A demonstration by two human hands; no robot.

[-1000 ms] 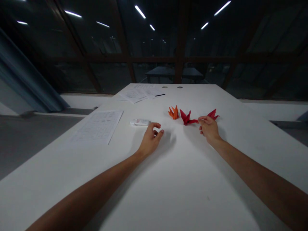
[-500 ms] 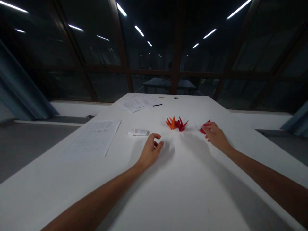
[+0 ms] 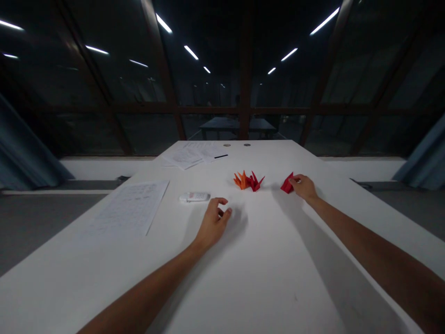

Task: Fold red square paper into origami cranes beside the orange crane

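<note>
Right of centre in the frame, the right hand [image 3: 305, 187] has its thumb and fingertips pinched on the right edge of a red folded paper piece [image 3: 287, 184]; the piece sits at or just above the white table [image 3: 243, 273], and whether it bears any weight there I cannot tell. Near the centre, an orange paper crane [image 3: 240, 181] and a red paper crane [image 3: 256, 183] stand close beside each other, seemingly touching; neither is held.

As far as the arrangement shows, these two are placed together and let go; the third piece is apart from them, to their right, and not released, so its placing looks unfinished; its folding seems done, though the fingers hide part of it.

The left hand [image 3: 212, 223] is left of centre, thumb and fingers curled but apart, with nothing between them; a white tube [image 3: 194, 197] lies just beyond its fingers; a printed sheet [image 3: 134, 204] lies farther left.
</note>
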